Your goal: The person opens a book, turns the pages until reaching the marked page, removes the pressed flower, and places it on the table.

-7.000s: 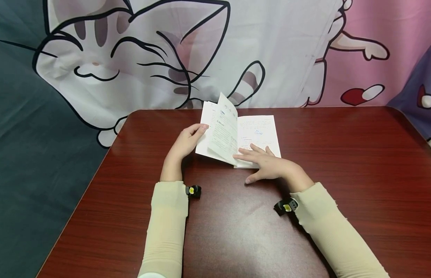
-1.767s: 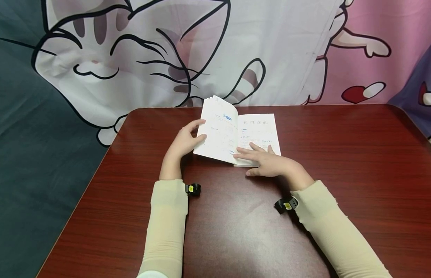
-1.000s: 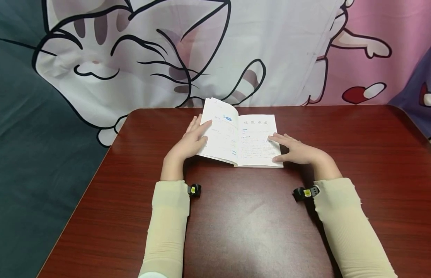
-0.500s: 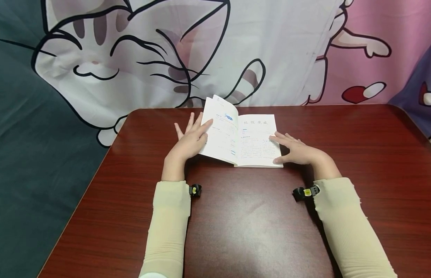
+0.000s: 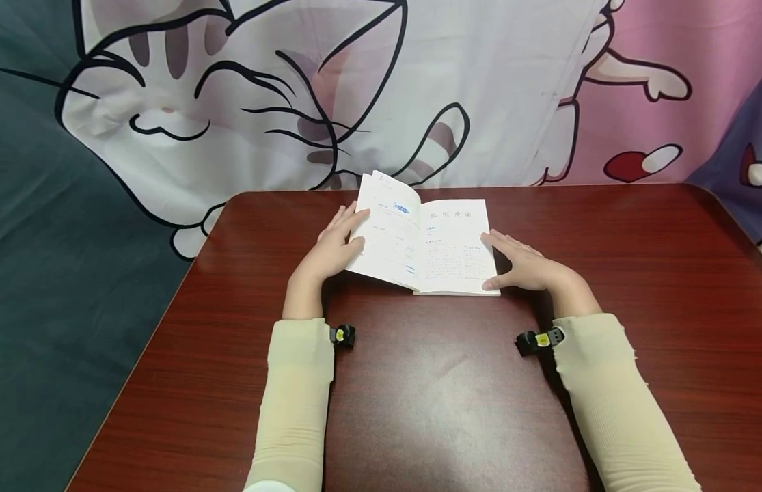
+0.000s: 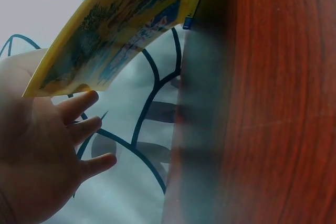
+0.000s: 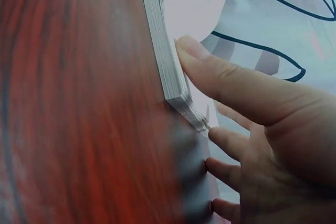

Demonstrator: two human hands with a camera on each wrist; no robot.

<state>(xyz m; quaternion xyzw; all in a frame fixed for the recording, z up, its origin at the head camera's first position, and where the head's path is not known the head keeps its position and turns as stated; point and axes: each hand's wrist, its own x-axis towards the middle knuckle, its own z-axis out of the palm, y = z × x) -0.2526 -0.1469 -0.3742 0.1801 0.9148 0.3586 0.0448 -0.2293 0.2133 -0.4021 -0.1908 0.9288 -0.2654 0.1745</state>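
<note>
An open book (image 5: 454, 253) with white printed pages lies on the table, its left half raised at a slant. In the left wrist view its yellow, illustrated cover (image 6: 121, 30) shows from below. My left hand (image 5: 327, 256) holds this raised half at its outer edge, thumb and index finger over the page. Its other fingers (image 6: 84, 129) reach out beneath the cover. My right hand (image 5: 528, 268) rests at the book's right edge with fingers spread. In the right wrist view its thumb (image 7: 194, 48) lies on the top page, and the index fingertip touches the page block's side.
The brown wooden table (image 5: 417, 410) stretches around the book, which lies close to its far edge. Behind hangs a curtain (image 5: 497, 89) with cartoon cats. A small black camera sits at each wrist.
A leaf that stood half turned has gone over, and another spread shows. My right hand has moved from the lower page to the right edge. My left fingers spread, then drew back together.
</note>
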